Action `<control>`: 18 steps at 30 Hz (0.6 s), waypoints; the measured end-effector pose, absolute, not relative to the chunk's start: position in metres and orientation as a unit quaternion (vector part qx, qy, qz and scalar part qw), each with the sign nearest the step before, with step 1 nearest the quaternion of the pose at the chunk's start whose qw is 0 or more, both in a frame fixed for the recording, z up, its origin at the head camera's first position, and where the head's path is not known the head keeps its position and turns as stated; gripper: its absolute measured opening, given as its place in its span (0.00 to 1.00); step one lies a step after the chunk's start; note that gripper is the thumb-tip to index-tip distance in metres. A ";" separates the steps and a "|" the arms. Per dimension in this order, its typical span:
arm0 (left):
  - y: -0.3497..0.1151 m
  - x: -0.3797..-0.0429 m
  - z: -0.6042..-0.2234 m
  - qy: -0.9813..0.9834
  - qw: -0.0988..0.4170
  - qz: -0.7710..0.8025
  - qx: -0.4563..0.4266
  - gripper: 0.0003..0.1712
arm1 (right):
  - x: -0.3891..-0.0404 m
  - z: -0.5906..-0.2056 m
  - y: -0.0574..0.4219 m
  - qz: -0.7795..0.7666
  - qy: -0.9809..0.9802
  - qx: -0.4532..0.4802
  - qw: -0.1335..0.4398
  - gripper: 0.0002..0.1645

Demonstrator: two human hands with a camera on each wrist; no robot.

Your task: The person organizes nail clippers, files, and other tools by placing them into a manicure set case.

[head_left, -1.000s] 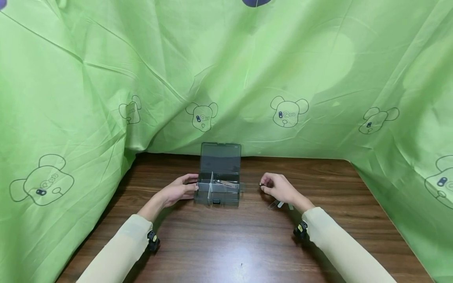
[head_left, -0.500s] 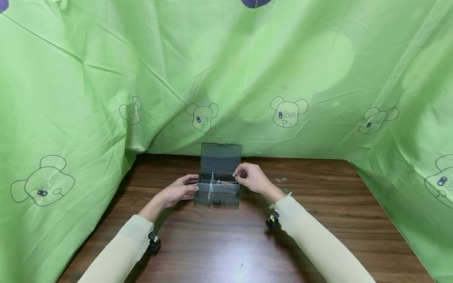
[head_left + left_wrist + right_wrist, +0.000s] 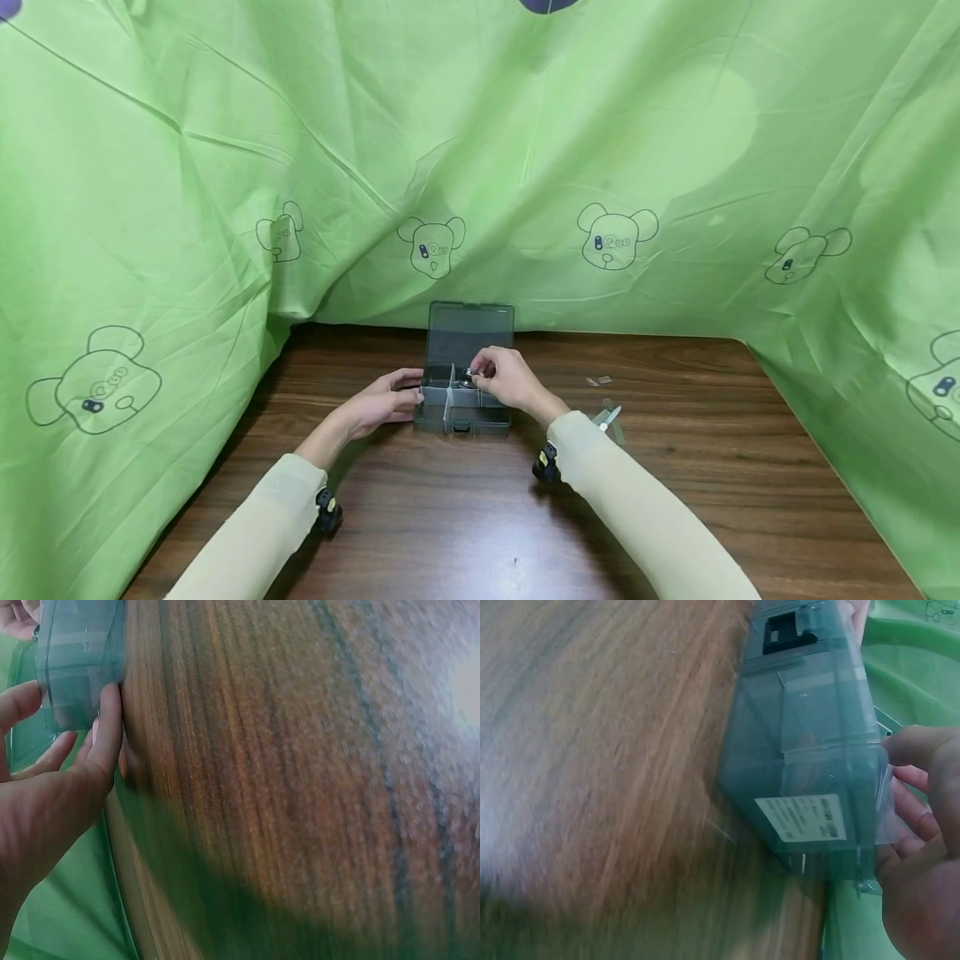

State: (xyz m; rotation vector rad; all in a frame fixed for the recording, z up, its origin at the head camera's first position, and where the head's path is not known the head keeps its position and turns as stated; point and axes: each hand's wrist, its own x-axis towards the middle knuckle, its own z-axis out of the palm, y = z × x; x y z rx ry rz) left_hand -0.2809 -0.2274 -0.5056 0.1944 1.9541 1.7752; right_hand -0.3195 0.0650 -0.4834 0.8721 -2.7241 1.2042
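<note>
A clear grey plastic organizer box [image 3: 462, 425] stands on the table with its lid [image 3: 471, 329] raised at the back. Dividers split its inside into several compartments. Against the box's left side rests my left hand [image 3: 375, 407], its fingers spread along the wall; the left wrist view shows fingertips touching the box [image 3: 79, 675]. My right hand [image 3: 508, 379] pinches a small shiny metal piece [image 3: 471, 372], too small to identify, over the back right compartment. In the right wrist view the right hand [image 3: 930, 840] is at the box's rim, with the piece itself not clearly visible.
Right of the box, beside the right sleeve, lie a white and green slim item [image 3: 611, 418] and some clear strips. Farther back are small clear pieces [image 3: 600, 381]. A green curtain [image 3: 615, 292] hangs along the table's back edge.
My right hand has moved left from the table, carrying the small metal piece over the box's back right compartment. The left hand stays at the box's left side.
</note>
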 end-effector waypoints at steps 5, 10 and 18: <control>-0.227 -0.280 -0.504 0.715 0.245 0.651 0.069 0.38 | -0.318 -0.483 0.063 0.390 -0.878 0.278 0.012 0.03; -0.227 -0.279 -0.502 0.714 0.242 0.653 0.069 0.38 | -0.317 -0.482 0.063 0.386 -0.880 0.277 0.012 0.04; -0.226 -0.280 -0.502 0.719 0.246 0.646 0.070 0.38 | -0.318 -0.478 0.072 0.407 -0.868 0.284 0.020 0.07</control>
